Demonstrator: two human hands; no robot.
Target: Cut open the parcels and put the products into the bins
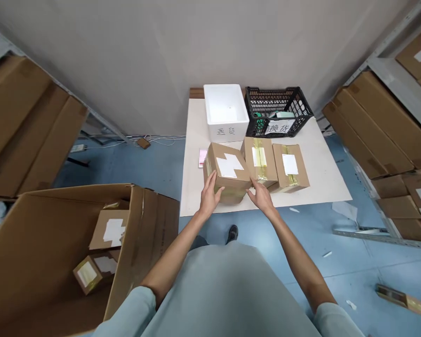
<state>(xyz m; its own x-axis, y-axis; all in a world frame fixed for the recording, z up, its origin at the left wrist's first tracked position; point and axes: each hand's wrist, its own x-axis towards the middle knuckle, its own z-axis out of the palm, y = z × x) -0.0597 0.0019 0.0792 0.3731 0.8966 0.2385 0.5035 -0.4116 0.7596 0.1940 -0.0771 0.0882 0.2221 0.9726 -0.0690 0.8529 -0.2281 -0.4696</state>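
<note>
A taped cardboard box (214, 161) with a white label on top sits tilted at an angle on the table's left half. My left hand (207, 199) grips its near left corner, fingers on the side and top edge. At the near right corner, my right hand (261, 197) presses against the same box, so it is held between both hands. Two more cardboard boxes, one in the middle (271, 161) and one at the right (303, 171), stand beside it, sealed with yellowish tape and labelled. A pink-and-white item (202, 157) lies just left of the held box.
At the table's (328, 173) back stand a white bin (228, 133) and a black crate (277, 131) with things inside. A large open carton (154, 220) holding several boxes is at my left. Shelves with cartons (386, 121) flank both sides. Scraps and a small box (400, 298) lie on the floor.
</note>
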